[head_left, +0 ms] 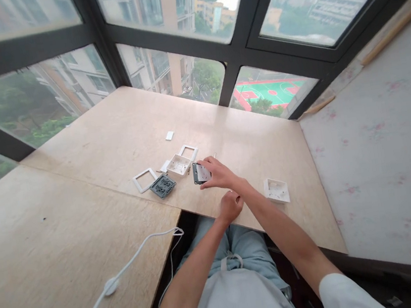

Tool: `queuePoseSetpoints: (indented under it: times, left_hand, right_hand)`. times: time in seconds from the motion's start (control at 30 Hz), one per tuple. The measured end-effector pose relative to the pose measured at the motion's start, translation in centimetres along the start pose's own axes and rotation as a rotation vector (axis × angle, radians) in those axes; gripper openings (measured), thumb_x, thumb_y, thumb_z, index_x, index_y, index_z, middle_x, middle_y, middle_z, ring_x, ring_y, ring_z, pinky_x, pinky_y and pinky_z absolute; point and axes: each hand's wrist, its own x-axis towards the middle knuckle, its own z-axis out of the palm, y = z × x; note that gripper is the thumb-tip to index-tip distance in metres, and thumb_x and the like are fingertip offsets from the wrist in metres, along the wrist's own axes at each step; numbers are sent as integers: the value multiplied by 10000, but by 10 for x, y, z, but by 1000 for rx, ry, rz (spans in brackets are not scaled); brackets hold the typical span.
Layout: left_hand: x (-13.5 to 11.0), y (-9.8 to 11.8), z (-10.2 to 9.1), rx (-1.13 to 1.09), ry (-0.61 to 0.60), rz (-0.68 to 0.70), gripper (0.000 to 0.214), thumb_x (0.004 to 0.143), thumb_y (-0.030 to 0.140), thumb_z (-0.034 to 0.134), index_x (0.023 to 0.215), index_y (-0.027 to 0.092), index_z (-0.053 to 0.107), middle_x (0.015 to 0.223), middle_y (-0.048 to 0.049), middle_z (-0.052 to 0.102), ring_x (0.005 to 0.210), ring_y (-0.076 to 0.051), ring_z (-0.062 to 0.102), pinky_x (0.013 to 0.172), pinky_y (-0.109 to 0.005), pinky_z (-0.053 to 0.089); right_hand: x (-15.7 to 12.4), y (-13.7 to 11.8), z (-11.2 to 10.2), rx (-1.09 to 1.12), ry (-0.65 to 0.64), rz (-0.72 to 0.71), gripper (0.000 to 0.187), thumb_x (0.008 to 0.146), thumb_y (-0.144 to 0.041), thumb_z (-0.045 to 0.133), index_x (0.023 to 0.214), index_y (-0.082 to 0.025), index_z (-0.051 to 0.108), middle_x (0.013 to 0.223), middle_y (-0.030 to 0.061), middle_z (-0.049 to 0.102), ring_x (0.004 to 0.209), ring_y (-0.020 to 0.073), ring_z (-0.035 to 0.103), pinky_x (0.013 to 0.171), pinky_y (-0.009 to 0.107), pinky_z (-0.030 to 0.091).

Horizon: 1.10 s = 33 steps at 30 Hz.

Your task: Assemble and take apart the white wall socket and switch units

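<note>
My right hand (pixel 219 174) grips a wall socket (pixel 203 172) by its edges, thumb on the near side and fingers on the far side. The socket has a white slotted face and a dark grey frame, and it is tilted above the table. Close below the right wrist, my left hand (pixel 231 206) is curled closed near the table's edge; whatever its fingers may hold is hidden. Left of the held socket is a white mounting box (pixel 179 165). A second socket piece (pixel 163 186) lies with its dark grey back up, beside a white cover frame (pixel 140 185).
Another white frame (pixel 189 149) touches the box's far side. A small white plate (pixel 170 135) lies farther back. To the right sits a second white mounting box (pixel 277 191). A white cable (pixel 139 252) crosses the left board (pixel 52 257). Windows and a papered wall (pixel 381 149) border the table.
</note>
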Motion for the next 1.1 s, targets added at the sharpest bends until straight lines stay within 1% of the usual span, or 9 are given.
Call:
queuePoseSetpoints:
  times: [0.13,0.3,0.4,0.47,0.53,0.6,0.7,0.93,1.1]
  left_hand:
    - [2,3,-2,11,8,67,238,771,20,514,830,190,669,855,-42,678,842,-196,623,801,-319,482]
    - [3,3,-4,0,-3,130,257,781,15,497,852,193,668,876,-34,679,846,-179,628,793,-310,486]
    - [3,2,-4,-7,5,142,242,808,38,490,861,197,665,871,-33,676,839,-172,629,770,-297,489]
    - [4,2,-3,15,13,152,229,817,54,496,863,201,665,870,-31,678,818,-169,631,742,-290,491]
    - [4,2,-2,48,18,156,219,822,61,501,863,200,666,870,-31,678,810,-167,630,731,-287,493]
    - [4,4,-1,81,20,157,213,825,64,506,866,198,666,877,-32,679,823,-168,632,737,-287,498]
    - [4,6,0,118,24,147,211,831,69,506,874,197,667,891,-38,680,848,-171,640,751,-289,509]
    - [3,8,5,183,42,123,193,855,99,504,887,199,666,912,-48,679,872,-179,641,775,-311,526]
    - [3,7,6,207,44,121,200,864,110,501,904,210,669,923,-49,679,888,-182,642,785,-316,534]
  right_hand:
    - [-49,32,-35,31,124,65,843,622,-387,869,1356,-192,503,1221,112,524,1156,268,518,1002,405,444]
    - [-140,84,-75,25,265,237,778,651,-425,849,1332,-212,539,1245,121,536,1195,287,524,1045,460,420]
    - [-190,106,-87,0,325,366,768,652,-417,848,1330,-219,547,1258,124,531,1209,296,519,1062,477,409]
    - [-216,117,-90,-6,314,411,770,648,-399,851,1332,-217,549,1260,123,528,1208,293,520,1067,473,408]
    - [-233,126,-90,6,269,414,772,651,-385,850,1340,-217,543,1271,120,521,1209,286,517,1067,464,410]
    - [-244,133,-87,20,219,394,775,652,-386,848,1345,-228,538,1282,114,515,1211,282,513,1057,458,419]
    - [-249,143,-80,32,183,361,781,642,-406,851,1341,-250,541,1268,108,521,1194,286,519,1028,463,441]
    - [-241,151,-72,-23,133,284,767,625,-399,867,1311,-240,563,1215,119,555,1152,312,532,991,489,459]
    - [-239,153,-67,-38,163,276,707,666,-389,836,1307,-278,559,1207,108,558,1136,320,536,963,506,477]
